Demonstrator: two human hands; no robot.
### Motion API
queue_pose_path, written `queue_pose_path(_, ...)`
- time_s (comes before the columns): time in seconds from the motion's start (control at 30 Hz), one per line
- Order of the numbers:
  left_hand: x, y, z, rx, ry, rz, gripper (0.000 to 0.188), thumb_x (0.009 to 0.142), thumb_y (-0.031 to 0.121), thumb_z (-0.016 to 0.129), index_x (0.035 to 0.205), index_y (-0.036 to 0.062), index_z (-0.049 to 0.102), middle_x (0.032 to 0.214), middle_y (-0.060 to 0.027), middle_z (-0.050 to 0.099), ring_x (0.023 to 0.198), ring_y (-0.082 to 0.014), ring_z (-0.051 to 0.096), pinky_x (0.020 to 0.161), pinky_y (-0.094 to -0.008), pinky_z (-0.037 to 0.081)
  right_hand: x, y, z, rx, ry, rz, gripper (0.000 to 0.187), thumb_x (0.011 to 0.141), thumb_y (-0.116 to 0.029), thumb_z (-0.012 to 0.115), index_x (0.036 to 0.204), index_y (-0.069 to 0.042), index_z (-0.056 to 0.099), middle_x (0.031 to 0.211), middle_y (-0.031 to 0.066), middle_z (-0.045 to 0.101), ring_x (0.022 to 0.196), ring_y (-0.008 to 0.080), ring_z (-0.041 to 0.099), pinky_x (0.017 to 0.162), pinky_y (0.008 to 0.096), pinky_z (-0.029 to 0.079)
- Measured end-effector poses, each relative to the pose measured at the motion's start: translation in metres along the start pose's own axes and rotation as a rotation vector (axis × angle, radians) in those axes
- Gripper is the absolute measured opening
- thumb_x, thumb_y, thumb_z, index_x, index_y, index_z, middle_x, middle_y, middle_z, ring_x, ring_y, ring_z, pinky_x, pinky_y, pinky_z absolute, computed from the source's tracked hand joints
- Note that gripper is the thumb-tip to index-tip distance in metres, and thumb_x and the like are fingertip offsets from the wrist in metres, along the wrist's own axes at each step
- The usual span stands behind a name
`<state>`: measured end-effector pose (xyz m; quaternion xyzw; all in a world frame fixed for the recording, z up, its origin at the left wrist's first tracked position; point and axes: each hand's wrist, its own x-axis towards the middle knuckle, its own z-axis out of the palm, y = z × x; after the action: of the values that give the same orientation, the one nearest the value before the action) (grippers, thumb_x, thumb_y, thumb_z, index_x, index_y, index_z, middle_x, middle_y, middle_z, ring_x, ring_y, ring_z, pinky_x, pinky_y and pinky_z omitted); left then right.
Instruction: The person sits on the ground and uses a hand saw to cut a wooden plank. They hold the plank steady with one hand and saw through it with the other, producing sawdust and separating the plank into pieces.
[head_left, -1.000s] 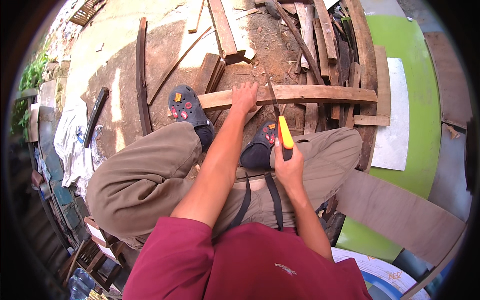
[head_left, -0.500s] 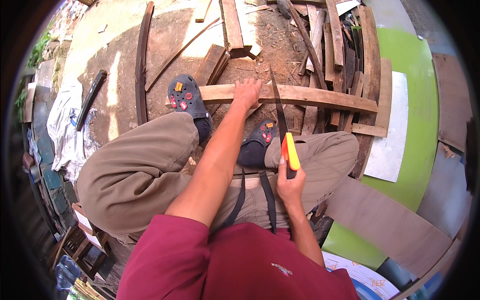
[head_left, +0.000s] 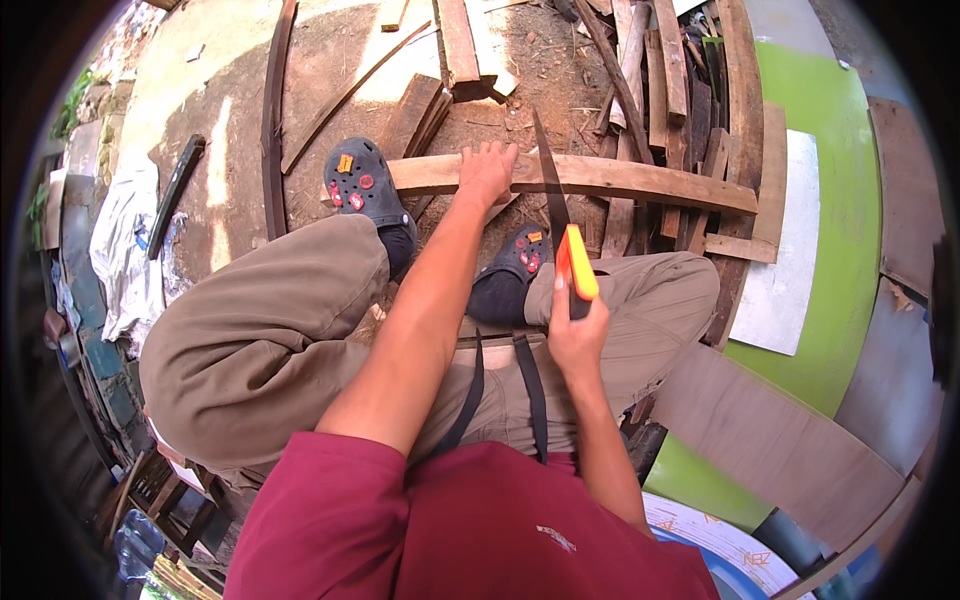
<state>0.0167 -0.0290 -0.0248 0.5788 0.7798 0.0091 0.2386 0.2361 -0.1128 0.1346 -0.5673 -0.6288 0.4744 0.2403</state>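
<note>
A long wooden plank (head_left: 640, 181) lies crosswise in front of me, my left shoe on its left end. My left hand (head_left: 487, 174) is closed over its middle, fingers wrapped across the far edge. In my right hand (head_left: 578, 330) is a hand saw (head_left: 577, 262) with a yellow, orange and black handle. Its dark, tapering blade crosses the plank just right of my left hand and points away from me. Whether the teeth have cut into the wood cannot be made out.
Scrap boards (head_left: 690, 100) are piled at the right, beneath the plank's right end. Loose timber (head_left: 412, 118) lies beyond my left shoe (head_left: 365, 185). A green sheet (head_left: 815, 180) and a white panel (head_left: 785, 255) are farther right. White cloth (head_left: 128, 250) lies at the left.
My right hand has pushed the saw forward, away from me, across the plank. My left hand stays in place on the wood. The whole view has shifted slightly.
</note>
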Motion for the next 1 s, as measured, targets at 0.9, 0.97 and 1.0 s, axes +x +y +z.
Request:
queue_pose_path(0.9, 0.002, 0.000, 0.004, -0.005, 0.015, 0.015, 0.062, 0.071, 0.006, 0.071, 0.130, 0.0119, 0.052, 0.123, -0.0142, 0.058, 0.124, -0.0334, 0.054, 0.100, -0.0590, 0.042, 0.011, 0.011, 0.008, -0.002, 0.012, -0.092, 0.019, 0.094, -0.011, 0.066, 0.101, 0.007, 0.067, 0.084, 0.0207, 0.071, 0.082, 0.0245, 0.072, 0.075, 0.0380, 0.053)
queue_pose_path(0.97, 0.006, 0.004, 0.003, 0.009, 0.030, 0.029, 0.061, 0.071, 0.007, 0.073, 0.129, 0.0128, 0.052, 0.123, -0.0134, 0.059, 0.124, -0.0322, 0.054, 0.100, -0.0572, 0.042, 0.075, 0.006, 0.030, -0.037, 0.018, 0.033, 0.025, 0.095, -0.019, 0.064, 0.091, 0.006, 0.065, 0.075, 0.0209, 0.067, 0.071, 0.0290, 0.069, 0.067, 0.0397, 0.050)
queue_pose_path(1.0, 0.005, 0.004, 0.003, 0.014, 0.036, 0.031, 0.059, 0.072, 0.008, 0.074, 0.127, 0.0137, 0.053, 0.124, -0.0126, 0.059, 0.124, -0.0311, 0.055, 0.101, -0.0556, 0.042, 0.090, 0.001, 0.039, -0.049, 0.032, 0.025, 0.026, 0.095, -0.018, 0.063, 0.092, 0.007, 0.064, 0.075, 0.0214, 0.066, 0.067, 0.0286, 0.066, 0.067, 0.0392, 0.050)
